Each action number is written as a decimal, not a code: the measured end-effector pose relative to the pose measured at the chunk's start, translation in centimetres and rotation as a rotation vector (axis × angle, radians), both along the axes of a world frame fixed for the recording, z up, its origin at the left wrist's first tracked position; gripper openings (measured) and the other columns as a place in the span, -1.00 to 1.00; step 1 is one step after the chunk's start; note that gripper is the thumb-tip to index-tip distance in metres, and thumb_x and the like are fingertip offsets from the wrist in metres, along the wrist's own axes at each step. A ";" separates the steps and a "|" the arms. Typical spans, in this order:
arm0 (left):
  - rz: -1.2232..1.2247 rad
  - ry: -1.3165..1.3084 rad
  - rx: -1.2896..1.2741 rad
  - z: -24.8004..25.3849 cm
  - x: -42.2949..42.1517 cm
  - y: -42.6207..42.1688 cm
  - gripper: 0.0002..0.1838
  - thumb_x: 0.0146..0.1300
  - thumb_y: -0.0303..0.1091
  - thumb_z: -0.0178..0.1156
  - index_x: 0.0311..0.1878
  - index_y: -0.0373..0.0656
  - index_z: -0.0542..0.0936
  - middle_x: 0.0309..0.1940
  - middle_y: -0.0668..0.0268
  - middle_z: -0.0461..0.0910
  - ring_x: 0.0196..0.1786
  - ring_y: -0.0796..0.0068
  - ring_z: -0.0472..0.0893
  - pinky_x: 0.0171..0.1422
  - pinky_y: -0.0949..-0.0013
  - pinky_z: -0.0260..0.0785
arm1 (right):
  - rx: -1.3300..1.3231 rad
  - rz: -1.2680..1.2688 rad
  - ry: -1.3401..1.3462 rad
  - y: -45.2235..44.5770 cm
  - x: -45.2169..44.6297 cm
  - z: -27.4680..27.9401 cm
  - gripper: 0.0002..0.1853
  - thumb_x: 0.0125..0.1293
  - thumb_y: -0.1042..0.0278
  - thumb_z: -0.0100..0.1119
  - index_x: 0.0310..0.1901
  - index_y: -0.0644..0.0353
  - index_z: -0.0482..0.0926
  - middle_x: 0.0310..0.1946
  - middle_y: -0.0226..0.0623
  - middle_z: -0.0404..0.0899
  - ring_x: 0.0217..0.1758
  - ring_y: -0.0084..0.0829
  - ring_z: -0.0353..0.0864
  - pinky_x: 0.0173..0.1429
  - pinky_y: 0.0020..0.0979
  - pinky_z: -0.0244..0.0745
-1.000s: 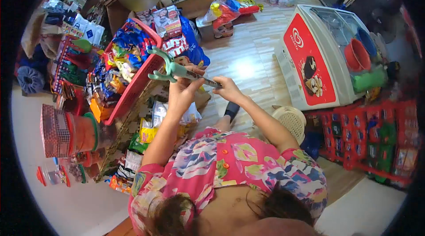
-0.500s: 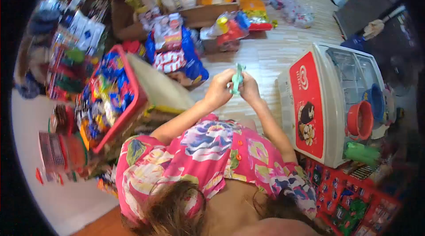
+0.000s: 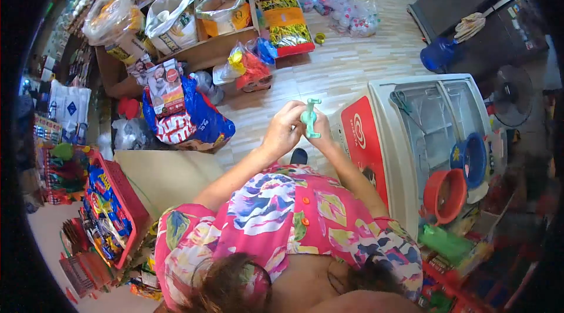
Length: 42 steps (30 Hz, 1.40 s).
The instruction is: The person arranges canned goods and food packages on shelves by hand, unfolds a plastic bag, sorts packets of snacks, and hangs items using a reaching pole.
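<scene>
A light green plastic clip [image 3: 309,118], roughly I-shaped with a round middle, is held up in front of my chest. My left hand [image 3: 284,129] has its fingers bent against the clip's left side. On the other side, my right hand [image 3: 320,131] grips it, with part of the fingers hidden behind the clip. The two hands are close together, above the gap between a floral pink shirt [image 3: 267,192] and the floor. Loose hair hangs at the bottom of the view.
A glass-topped freezer [image 3: 376,86] stands close on the right, with red [image 3: 427,198] and blue basins on it. To the left are a red basket [image 3: 126,189] of packets and a blue sack [image 3: 205,116]. Open bags sit in a wooden bin [image 3: 202,48]. Wood-patterned floor [image 3: 352,54] lies ahead.
The view has swung, so the freezer, sack and basket appear farther left. The green clip now shows its I-shape more clearly. Both hands still hold it.
</scene>
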<state>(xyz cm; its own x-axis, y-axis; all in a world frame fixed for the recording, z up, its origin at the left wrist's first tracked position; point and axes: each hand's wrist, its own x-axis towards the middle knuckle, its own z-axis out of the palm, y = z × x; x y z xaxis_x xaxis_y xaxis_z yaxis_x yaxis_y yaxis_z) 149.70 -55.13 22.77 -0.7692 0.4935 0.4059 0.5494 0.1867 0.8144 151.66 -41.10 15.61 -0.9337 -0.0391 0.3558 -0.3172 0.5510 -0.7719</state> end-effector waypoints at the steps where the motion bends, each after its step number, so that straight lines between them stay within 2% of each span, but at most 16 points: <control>1: -0.005 0.013 -0.001 0.0 -1.0 0.8 -0.58 -0.16 -0.73 0.11 -0.12 -0.28 0.48 -0.17 0.11 0.47 -0.21 0.14 0.55 -0.22 0.33 0.44 | 0.014 0.001 0.005 0.8 -0.9 -0.4 -0.75 -0.06 0.58 0.05 -0.26 0.19 0.51 -0.41 -0.12 0.47 -0.35 -0.04 0.52 -0.32 -0.19 0.42; 5: -0.027 0.001 0.013 0.0 -4.2 3.4 -0.60 -0.17 -0.70 0.14 -0.14 -0.28 0.47 -0.19 0.09 0.47 -0.20 0.10 0.52 -0.15 0.26 0.39 | -0.120 -0.065 -0.192 3.4 -4.4 -1.5 -0.74 -0.10 0.55 0.16 -0.28 0.12 0.54 -0.37 -0.19 0.51 -0.32 -0.11 0.55 -0.31 -0.25 0.45; 7: -0.015 0.026 0.006 -0.7 -6.3 4.7 -0.62 -0.15 -0.67 0.15 -0.15 -0.26 0.47 -0.22 0.10 0.48 -0.19 0.04 0.51 -0.11 0.22 0.37 | -0.088 -0.079 -0.125 4.5 -6.6 -1.3 -0.72 -0.13 0.54 0.19 -0.28 0.11 0.55 -0.36 -0.21 0.52 -0.30 -0.13 0.55 -0.30 -0.27 0.46; 10: -0.032 -0.064 -0.012 -1.9 -10.3 6.8 -0.77 -0.05 -0.59 0.26 -0.26 -0.26 0.52 -0.27 0.14 0.51 -0.20 0.18 0.55 -0.15 0.30 0.39 | -0.087 -0.076 -0.076 6.6 -10.1 -1.9 -0.70 -0.18 0.53 0.22 -0.29 0.10 0.55 -0.37 -0.23 0.52 -0.31 -0.13 0.55 -0.31 -0.25 0.46; 14: -0.083 -0.069 -0.098 -3.0 -17.8 10.2 -0.73 -0.06 -0.65 0.22 -0.21 -0.29 0.51 -0.25 0.14 0.52 -0.16 0.18 0.57 -0.09 0.30 0.42 | -0.101 -0.180 -0.111 9.3 -16.5 -3.4 -0.75 -0.13 0.48 0.19 -0.30 0.13 0.54 -0.39 -0.23 0.50 -0.32 -0.11 0.53 -0.30 -0.21 0.45; 18: -0.193 0.034 -0.193 -3.1 -27.2 13.3 -0.57 -0.03 -0.61 0.20 0.00 -0.25 0.43 -0.02 0.08 0.43 -0.01 0.09 0.51 0.00 0.28 0.41 | 0.019 -0.313 -0.219 13.1 -24.1 -5.5 -0.78 -0.04 0.50 0.16 -0.28 0.13 0.56 -0.36 -0.19 0.54 -0.29 -0.09 0.56 -0.27 -0.21 0.45; 19: -0.248 0.018 -0.241 -2.9 -30.0 13.7 -0.50 -0.01 -0.55 0.22 0.07 -0.21 0.38 0.03 0.08 0.39 0.06 0.08 0.46 0.07 0.27 0.38 | -0.008 -0.349 -0.264 14.0 -26.4 -5.8 -0.82 -0.02 0.52 0.19 -0.30 0.16 0.58 -0.36 -0.19 0.56 -0.29 -0.12 0.58 -0.26 -0.25 0.46; 23: -0.415 0.032 -0.437 -2.4 -41.2 14.9 -0.50 0.00 -0.50 0.22 0.08 -0.19 0.39 0.03 0.11 0.39 0.11 0.08 0.42 0.15 0.23 0.33 | -0.080 -0.499 -0.305 18.2 -34.5 -7.7 -0.83 -0.08 0.51 0.29 -0.37 0.20 0.59 -0.36 -0.21 0.57 -0.30 -0.22 0.61 -0.25 -0.33 0.47; 26: -0.360 0.013 -0.451 -1.4 -48.2 15.5 -0.54 0.01 -0.51 0.20 0.05 -0.18 0.42 0.01 0.09 0.42 0.09 0.07 0.44 0.13 0.20 0.34 | -0.075 -0.488 -0.320 20.8 -40.2 -5.6 -0.81 -0.10 0.53 0.31 -0.37 0.21 0.58 -0.37 -0.20 0.57 -0.31 -0.22 0.60 -0.24 -0.35 0.47; 30: -0.349 -0.094 -0.524 -1.0 -53.9 19.5 -0.58 0.00 -0.49 0.23 0.00 -0.22 0.44 -0.03 0.09 0.45 0.07 0.05 0.45 0.11 0.19 0.35 | -0.102 -0.457 -0.263 24.6 -44.7 -6.6 -0.81 -0.07 0.55 0.30 -0.37 0.23 0.54 -0.38 -0.21 0.57 -0.36 -0.28 0.59 -0.24 -0.36 0.46; 31: -0.367 -0.075 -0.504 -1.0 -55.5 20.6 -0.58 -0.01 -0.49 0.23 -0.01 -0.23 0.45 -0.06 0.10 0.46 0.03 0.06 0.47 0.08 0.19 0.36 | -0.244 -0.428 -0.451 25.9 -45.9 -5.6 -0.80 -0.05 0.55 0.30 -0.34 0.22 0.51 -0.39 -0.25 0.56 -0.33 -0.36 0.55 -0.18 -0.38 0.44; 34: -0.458 -0.016 -0.501 -2.7 -57.7 25.5 -0.60 -0.03 -0.49 0.24 -0.05 -0.25 0.47 -0.14 0.12 0.47 -0.04 0.09 0.50 0.01 0.20 0.39 | -0.492 -0.530 -0.365 30.0 -47.1 -5.9 -0.77 -0.06 0.56 0.31 -0.32 0.24 0.52 -0.44 -0.35 0.52 -0.32 -0.48 0.47 -0.19 -0.43 0.39; 36: -0.560 -0.027 -0.523 -3.7 -59.2 29.6 -0.61 -0.03 -0.47 0.25 -0.06 -0.25 0.47 -0.16 0.13 0.48 -0.06 0.09 0.51 -0.01 0.19 0.39 | -0.392 -0.566 -0.367 33.9 -47.5 -6.0 -0.80 -0.05 0.55 0.30 -0.35 0.25 0.51 -0.47 -0.40 0.51 -0.37 -0.54 0.45 -0.23 -0.47 0.38; 37: -0.599 -0.030 -0.537 -3.4 -60.0 31.6 -0.61 -0.04 -0.46 0.26 -0.07 -0.24 0.48 -0.18 0.13 0.49 -0.06 0.09 0.51 -0.03 0.18 0.39 | -0.444 -0.572 -0.384 36.0 -47.8 -6.5 -0.80 -0.04 0.55 0.30 -0.35 0.24 0.51 -0.48 -0.41 0.50 -0.38 -0.56 0.44 -0.25 -0.49 0.37; 38: -0.613 -0.037 -0.580 -3.7 -61.3 33.0 -0.61 -0.03 -0.47 0.26 -0.06 -0.24 0.48 -0.17 0.13 0.49 -0.06 0.10 0.51 -0.02 0.17 0.39 | -0.491 -0.581 -0.417 37.7 -48.4 -6.7 -0.81 -0.03 0.54 0.30 -0.34 0.23 0.51 -0.49 -0.42 0.49 -0.39 -0.59 0.43 -0.26 -0.51 0.36; 42: -0.597 0.001 -0.697 -5.9 -65.3 41.1 -0.59 -0.03 -0.46 0.28 -0.04 -0.25 0.48 -0.20 0.10 0.52 -0.08 0.08 0.53 -0.02 0.16 0.39 | -0.306 -0.613 -0.367 47.3 -51.1 -5.3 -0.78 -0.02 0.55 0.32 -0.32 0.20 0.51 -0.48 -0.45 0.48 -0.41 -0.63 0.40 -0.30 -0.56 0.33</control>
<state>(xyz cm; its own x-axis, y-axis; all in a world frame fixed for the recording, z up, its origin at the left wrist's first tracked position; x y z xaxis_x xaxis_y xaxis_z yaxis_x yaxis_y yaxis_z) 84.36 -14.04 16.90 -0.3076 0.9422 -0.1329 0.7130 0.3207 0.6235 100.53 6.15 10.29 -0.8172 0.5723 -0.0683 0.2805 0.2914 -0.9146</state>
